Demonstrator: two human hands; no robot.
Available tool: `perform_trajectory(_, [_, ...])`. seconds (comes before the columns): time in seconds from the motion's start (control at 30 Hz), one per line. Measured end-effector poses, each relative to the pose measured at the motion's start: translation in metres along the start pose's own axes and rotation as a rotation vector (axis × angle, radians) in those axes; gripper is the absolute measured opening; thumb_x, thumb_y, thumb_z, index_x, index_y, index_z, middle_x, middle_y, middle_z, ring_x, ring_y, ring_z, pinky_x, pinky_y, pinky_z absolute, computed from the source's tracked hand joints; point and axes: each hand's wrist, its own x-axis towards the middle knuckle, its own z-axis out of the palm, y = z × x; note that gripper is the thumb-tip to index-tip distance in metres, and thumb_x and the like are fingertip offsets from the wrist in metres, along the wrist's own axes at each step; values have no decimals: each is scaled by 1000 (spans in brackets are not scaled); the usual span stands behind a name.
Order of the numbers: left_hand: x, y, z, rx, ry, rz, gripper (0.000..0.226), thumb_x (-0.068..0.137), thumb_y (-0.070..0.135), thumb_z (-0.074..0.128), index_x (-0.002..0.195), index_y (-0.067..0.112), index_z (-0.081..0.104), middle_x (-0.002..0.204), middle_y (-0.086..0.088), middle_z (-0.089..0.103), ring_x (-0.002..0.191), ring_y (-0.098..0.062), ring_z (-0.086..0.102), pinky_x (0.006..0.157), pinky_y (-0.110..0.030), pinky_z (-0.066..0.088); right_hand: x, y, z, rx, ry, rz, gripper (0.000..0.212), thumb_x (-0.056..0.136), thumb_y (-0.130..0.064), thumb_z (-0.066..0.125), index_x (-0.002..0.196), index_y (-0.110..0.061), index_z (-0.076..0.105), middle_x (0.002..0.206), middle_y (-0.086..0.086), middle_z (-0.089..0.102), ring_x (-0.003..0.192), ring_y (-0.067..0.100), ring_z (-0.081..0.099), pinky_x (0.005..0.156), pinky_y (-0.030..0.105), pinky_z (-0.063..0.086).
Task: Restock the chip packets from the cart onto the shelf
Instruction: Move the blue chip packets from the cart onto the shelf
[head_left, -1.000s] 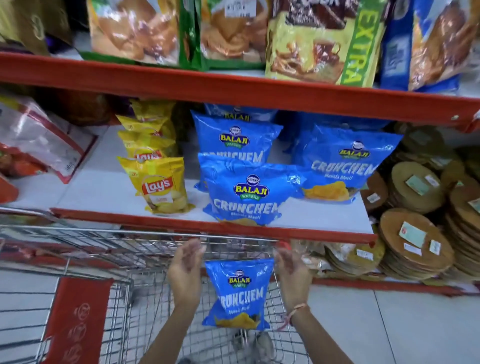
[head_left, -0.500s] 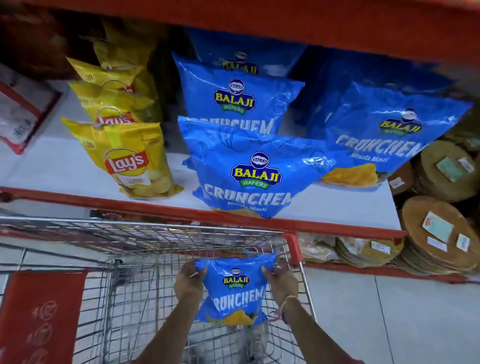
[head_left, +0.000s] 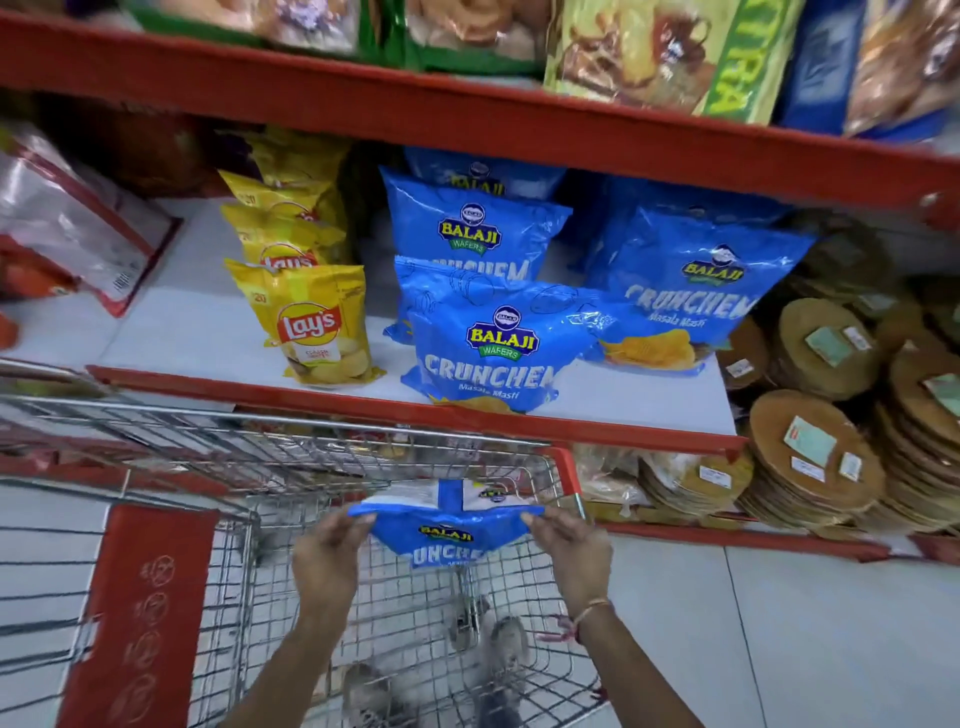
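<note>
Packet (head_left: 448, 538) stretched between left hand (head_left: 326, 558) and right hand (head_left: 574, 553).

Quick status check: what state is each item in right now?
Left hand: gripping the packet's left corner.
Right hand: gripping its right corner.
Held blue packet: above the cart, tilted.
Cart: nothing else visible inside.
Front blue shelf packet: leaning back.
Front Lay's packet: upright.

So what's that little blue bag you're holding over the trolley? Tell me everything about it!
The small blue packet is shiny, crinkly plastic with a yellow Balaji logo and part of the white word Crunchem showing. Its top is folded over toward the camera, so a white patch of its back shows. The left hand and right hand pinch its two upper corners, and it hangs between them above the wire cart, below the shelf with bigger matching packets.
</note>
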Motion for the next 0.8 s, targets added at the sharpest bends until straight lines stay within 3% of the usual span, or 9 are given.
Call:
perform_trajectory(0.1, [-9,41,-10,-27,-25,127,23,81,-10,63,85,12,67,63,8,72,61,-6,66,53,-5,52,-15,-38,-9,-36,60,-221,15,70,-6,80,84,-3,76,67,0,72,61,11,64,65,25,57])
perform_trajectory(0.2, [-12,77,-11,-139,-20,203,20,79,-14,63,96,-3,66,57,17,72,54,4,65,50,-9,54,-26,-79,-21,47,111,-352,16,69,-3,80,84,-1,75,70,2,71,47,-7,58,51,4,48])
perform_trajectory(0.27, [-20,102,-5,-141,-30,281,17,79,-5,67,91,7,69,57,21,72,52,7,63,47,-8,51,-29,-103,-32,143,119,-408,16,70,-1,79,86,0,75,71,-1,71,49,-12,57,51,0,45])
perform_trajectory(0.4, [-32,142,19,-163,-51,392,19,78,0,70,94,11,69,60,16,72,54,11,62,53,-3,49,-27,-140,-62,351,105,-462,14,74,4,74,87,1,74,62,-16,74,60,-8,65,59,4,51])
perform_trajectory(0.53, [-42,178,64,-145,-121,478,19,76,1,72,91,13,70,57,26,70,56,12,62,54,-2,49,-4,-164,-98,444,208,-501,13,76,1,74,88,3,73,64,-18,74,62,-5,65,62,6,53])
perform_trajectory(0.6, [-48,191,90,-181,-165,487,17,75,5,74,89,14,71,62,16,73,59,9,64,55,-4,50,11,-174,-118,492,246,-522,11,77,-2,73,88,-3,74,68,-15,76,67,-4,66,65,9,54])
perform_trajectory(0.67, [-54,202,117,-193,-187,487,16,73,9,77,87,14,71,69,13,71,58,8,64,55,-6,51,27,-185,-137,521,283,-551,13,78,-7,73,91,-8,75,78,-4,78,77,6,67,75,20,58])
perform_trajectory(0.73, [-57,212,147,-190,-209,495,11,72,11,78,80,12,72,56,16,68,52,8,61,51,-6,49,44,-196,-155,565,329,-551,16,79,-11,74,94,-6,74,89,14,75,84,18,66,83,35,56])
perform_trajectory(0.8, [-59,221,178,-190,-240,468,7,72,13,79,74,12,73,52,17,67,53,2,61,52,-10,51,62,-207,-172,577,379,-552,9,80,-11,73,86,-18,76,82,5,77,79,12,65,77,30,57])
